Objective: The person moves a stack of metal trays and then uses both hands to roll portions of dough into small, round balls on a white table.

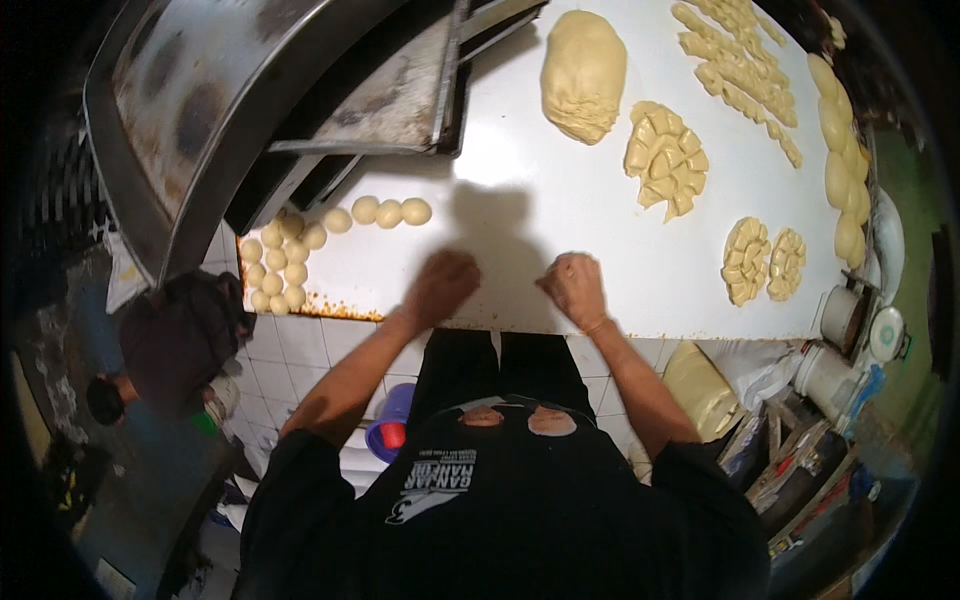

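Both my hands are over the near edge of the white tabletop, apart from each other. My left hand is curled palm down against the surface and slightly blurred; whatever lies under its fingers is hidden. My right hand is closed in a loose fist on the table, its contents out of sight. Left of my left hand lie several smooth round dough balls, some in a row and others clustered at the corner. To the right, cut dough pieces sit in a round patch, with two smaller cut patches nearer.
A large dough lump rests at the back, with dough strips to its right. Thick dough rolls line the right edge. Stacked metal trays overhang the left side. Below the table are a blue bucket and a yellowish jerrycan.
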